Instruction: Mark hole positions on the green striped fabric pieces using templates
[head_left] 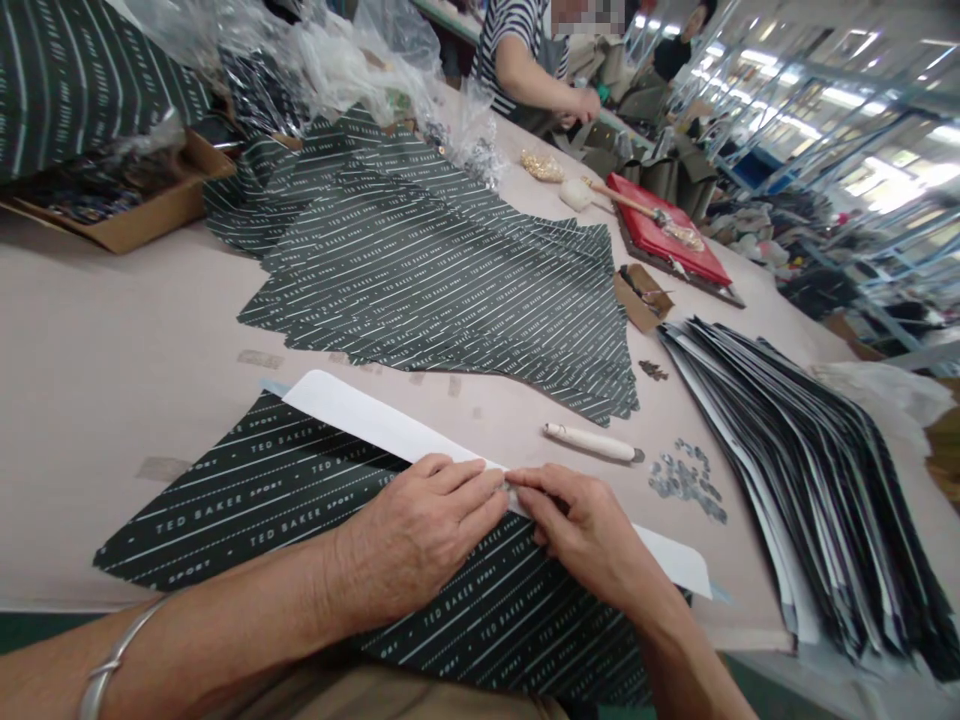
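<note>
A dark green printed paper sheet (262,500) with a white folded-over flap (360,415) lies flat in front of me. My left hand (420,535) rests on the sheet, fingers pressed together at the flap's edge. My right hand (585,530) meets it there, fingertips pinched on a tiny thing I cannot make out at the fold. A white-handled tool (589,441) lies just beyond my hands. A scatter of small silver pieces (686,480) sits to the right of it.
A fanned spread of the same sheets (450,270) covers the table's middle. A thick stack (810,470) lies at right. A cardboard box (135,215), plastic bags (337,60), a red pad (664,235) with a mallet, and a person in stripes (525,60) are at the back.
</note>
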